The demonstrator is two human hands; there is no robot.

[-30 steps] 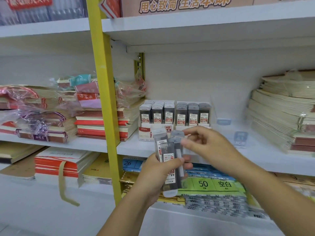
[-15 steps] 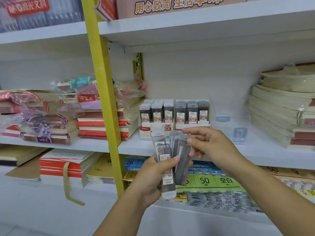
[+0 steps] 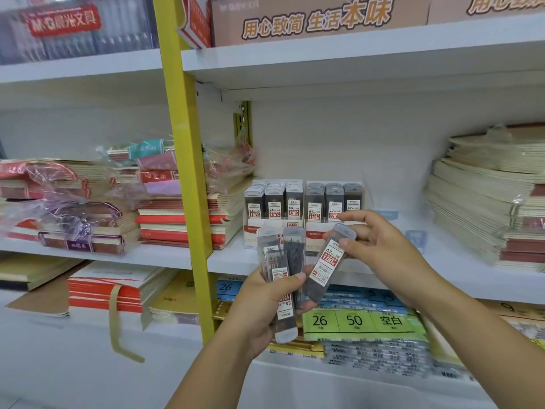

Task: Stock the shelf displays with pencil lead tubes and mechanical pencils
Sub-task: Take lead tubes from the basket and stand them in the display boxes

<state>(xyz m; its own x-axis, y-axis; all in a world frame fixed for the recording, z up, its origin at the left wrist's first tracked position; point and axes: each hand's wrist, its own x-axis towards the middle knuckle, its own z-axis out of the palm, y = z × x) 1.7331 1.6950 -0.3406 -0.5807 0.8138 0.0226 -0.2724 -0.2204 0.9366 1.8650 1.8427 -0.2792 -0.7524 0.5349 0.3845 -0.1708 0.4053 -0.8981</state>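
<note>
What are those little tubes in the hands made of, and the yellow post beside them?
The lead tube in the right hand looks like clear, glossy plastic: dark leads show through its wall, under a paper-like label. The tubes in the left hand look the same. The yellow post appears to be painted metal, smooth and evenly coloured, though that is a guess.

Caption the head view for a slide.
Right hand pulls one clear 0.7 lead tube from the bunch of tubes in left hand.
</note>
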